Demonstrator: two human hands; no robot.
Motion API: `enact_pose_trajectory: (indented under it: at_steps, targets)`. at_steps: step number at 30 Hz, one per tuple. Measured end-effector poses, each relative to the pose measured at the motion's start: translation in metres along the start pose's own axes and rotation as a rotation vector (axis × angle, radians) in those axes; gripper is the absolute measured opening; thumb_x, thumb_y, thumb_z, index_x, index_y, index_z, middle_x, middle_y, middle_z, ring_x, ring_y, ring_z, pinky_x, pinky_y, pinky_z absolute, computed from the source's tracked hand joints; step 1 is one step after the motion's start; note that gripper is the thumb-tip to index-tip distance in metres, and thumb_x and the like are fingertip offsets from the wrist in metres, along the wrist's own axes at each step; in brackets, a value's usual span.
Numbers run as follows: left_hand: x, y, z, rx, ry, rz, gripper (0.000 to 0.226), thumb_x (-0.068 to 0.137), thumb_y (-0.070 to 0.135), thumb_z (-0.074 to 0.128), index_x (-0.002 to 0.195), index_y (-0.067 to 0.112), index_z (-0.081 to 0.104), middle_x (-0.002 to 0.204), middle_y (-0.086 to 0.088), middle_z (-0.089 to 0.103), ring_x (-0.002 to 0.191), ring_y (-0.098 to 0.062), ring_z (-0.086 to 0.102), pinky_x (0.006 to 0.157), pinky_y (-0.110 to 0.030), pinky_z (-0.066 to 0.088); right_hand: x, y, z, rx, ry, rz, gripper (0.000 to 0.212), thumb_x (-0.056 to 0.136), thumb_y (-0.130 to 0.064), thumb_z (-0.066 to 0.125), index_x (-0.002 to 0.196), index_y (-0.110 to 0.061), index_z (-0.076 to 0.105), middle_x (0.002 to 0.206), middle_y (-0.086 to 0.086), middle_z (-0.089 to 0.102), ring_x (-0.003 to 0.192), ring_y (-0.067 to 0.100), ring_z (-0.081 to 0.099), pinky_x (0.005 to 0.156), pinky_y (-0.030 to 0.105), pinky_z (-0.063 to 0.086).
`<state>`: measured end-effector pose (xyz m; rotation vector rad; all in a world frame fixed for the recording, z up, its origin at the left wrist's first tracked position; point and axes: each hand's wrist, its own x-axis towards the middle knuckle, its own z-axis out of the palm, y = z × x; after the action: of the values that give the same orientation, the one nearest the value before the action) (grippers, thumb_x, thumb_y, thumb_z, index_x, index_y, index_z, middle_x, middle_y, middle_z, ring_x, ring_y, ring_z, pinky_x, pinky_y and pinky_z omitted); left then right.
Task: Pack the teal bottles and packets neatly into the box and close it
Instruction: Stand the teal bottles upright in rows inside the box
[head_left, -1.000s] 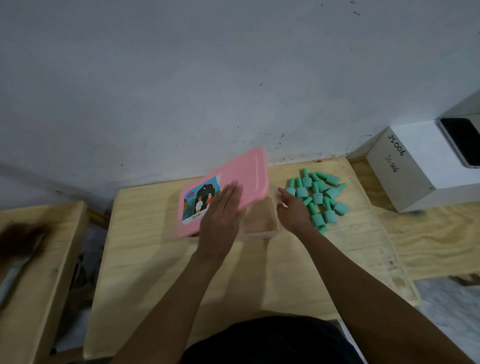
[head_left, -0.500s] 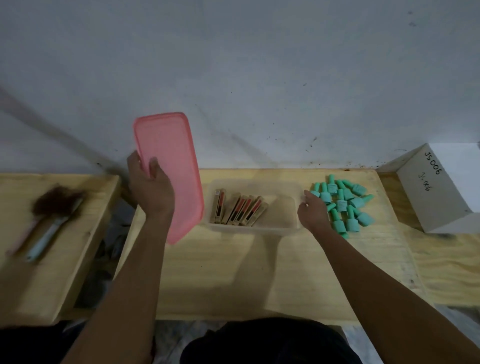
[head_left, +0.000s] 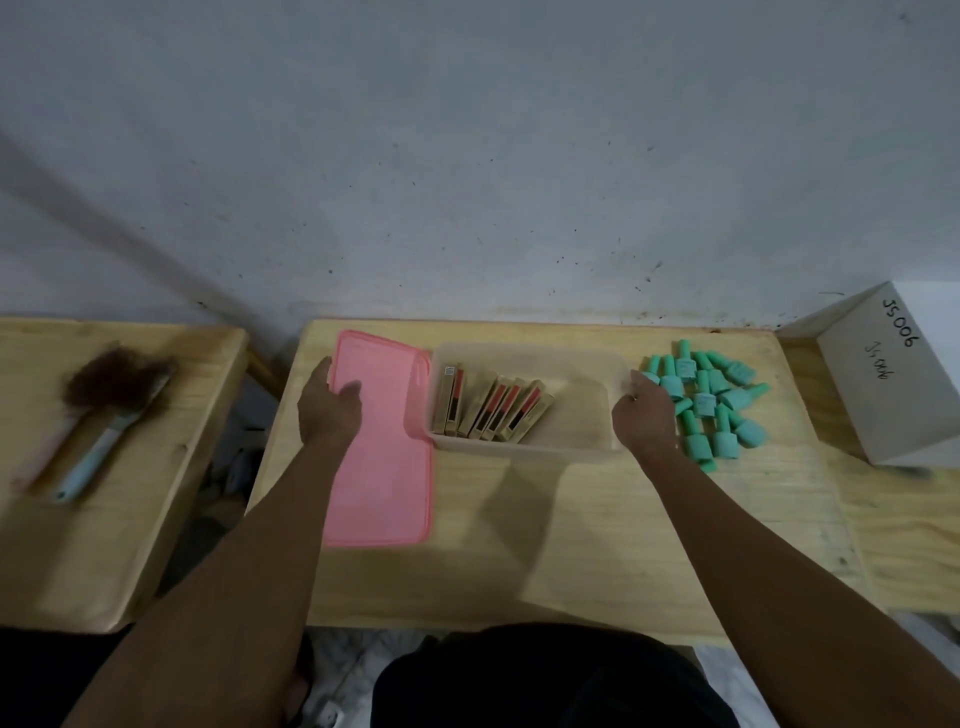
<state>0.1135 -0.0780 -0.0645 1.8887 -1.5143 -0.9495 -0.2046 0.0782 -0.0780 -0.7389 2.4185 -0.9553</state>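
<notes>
A clear plastic box (head_left: 524, 451) stands open in the middle of the wooden table (head_left: 545, 545). Several slim gold-and-red packets (head_left: 491, 408) lean inside its left half. The pink lid (head_left: 382, 467) lies flat on the table just left of the box, underside up. My left hand (head_left: 330, 408) grips the lid's far left edge, thumb on top. A pile of several teal bottles (head_left: 714, 400) lies right of the box. My right hand (head_left: 644, 413) rests at the box's right end, fingers against the nearest bottles; whether it holds one is hidden.
A white carton (head_left: 904, 374) marked JS006 sits on the far right. A second wooden table (head_left: 104, 519) on the left carries a brush (head_left: 98, 415) with a light blue handle. A gap separates the two tables. A grey wall rises behind.
My left hand lifted the pink lid off the box, swung it left and laid it flat on the table. The right hand stayed by the bottles.
</notes>
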Motion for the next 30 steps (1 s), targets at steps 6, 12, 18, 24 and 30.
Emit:
enact_pose_trajectory:
  at_steps: [6, 12, 18, 24, 30]
  targets:
    - [-0.004, -0.028, 0.019, 0.539, -0.136, 0.035, 0.076, 0.086, 0.048, 0.058, 0.148, 0.024, 0.020, 0.152, -0.019, 0.022, 0.139, -0.040, 0.021, 0.110, -0.052, 0.029, 0.002, 0.001, 0.010, 0.001, 0.040, 0.053, 0.047, 0.094, -0.002, 0.040, 0.139, -0.005, 0.049, 0.135, 0.017, 0.057, 0.125, 0.034, 0.052, 0.104, 0.044, 0.043]
    - [-0.024, -0.063, 0.048, 0.710, -0.375, 0.107, 0.089, 0.081, 0.073, 0.042, 0.150, 0.026, 0.010, 0.160, -0.013, -0.005, 0.147, -0.037, -0.001, 0.116, -0.057, 0.011, 0.000, 0.001, 0.013, -0.013, 0.077, 0.054, 0.047, 0.095, -0.004, 0.040, 0.141, -0.008, 0.048, 0.135, 0.016, 0.057, 0.124, 0.033, 0.052, 0.103, 0.045, 0.044]
    - [-0.011, -0.069, 0.049, 0.740, -0.432, 0.081, 0.095, 0.080, 0.076, 0.040, 0.151, 0.028, -0.001, 0.158, -0.013, -0.018, 0.146, -0.037, -0.010, 0.115, -0.058, 0.007, 0.000, 0.003, 0.016, -0.031, 0.084, 0.063, 0.047, 0.097, -0.005, 0.039, 0.143, -0.010, 0.045, 0.138, 0.016, 0.055, 0.125, 0.034, 0.051, 0.104, 0.045, 0.043]
    - [-0.001, -0.063, 0.047, 0.738, -0.448, 0.080, 0.096, 0.081, 0.074, 0.043, 0.151, 0.027, -0.003, 0.158, -0.013, -0.020, 0.146, -0.036, -0.013, 0.115, -0.058, 0.004, 0.002, 0.002, 0.014, -0.077, 0.058, 0.057, 0.046, 0.099, -0.006, 0.037, 0.145, -0.011, 0.043, 0.136, 0.017, 0.056, 0.122, 0.034, 0.053, 0.098, 0.041, 0.044]
    - [0.000, -0.053, 0.045, 0.613, -0.372, 0.028, 0.087, 0.083, 0.062, 0.052, 0.150, 0.023, 0.014, 0.160, -0.012, 0.000, 0.147, -0.034, 0.003, 0.115, -0.056, 0.011, 0.003, 0.001, 0.012, -0.062, 0.037, 0.076, 0.046, 0.100, -0.007, 0.037, 0.146, -0.012, 0.042, 0.139, 0.015, 0.054, 0.126, 0.032, 0.051, 0.102, 0.041, 0.042]
